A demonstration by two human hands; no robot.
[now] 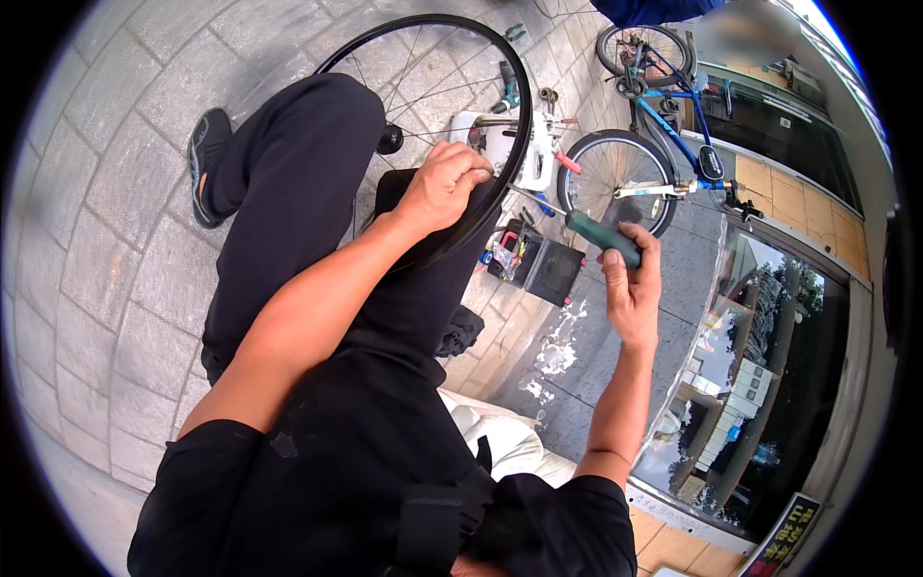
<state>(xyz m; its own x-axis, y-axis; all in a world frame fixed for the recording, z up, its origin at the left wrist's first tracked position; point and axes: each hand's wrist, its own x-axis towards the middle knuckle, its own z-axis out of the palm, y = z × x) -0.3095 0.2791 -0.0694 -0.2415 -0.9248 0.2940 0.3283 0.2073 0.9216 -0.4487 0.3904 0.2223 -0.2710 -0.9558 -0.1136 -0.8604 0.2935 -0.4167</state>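
Note:
A bare black bicycle wheel with thin spokes stands tilted across my lap, leaning against my legs. My left hand is closed in a pinch just inside the rim, near the spoke ends; what sits between the fingertips is too small to make out. Opposite it, outside the rim, my right hand grips the green handle of a screwdriver. The screwdriver's thin shaft points left at the rim, and its tip meets the rim close to my left fingertips. The black hub shows beside my knee.
Beyond the wheel lie a white container with tools and a green power drill. A black toolbox rests on the paving. At the back right is a blue bicycle, with a person in blue behind. A glass window borders the right.

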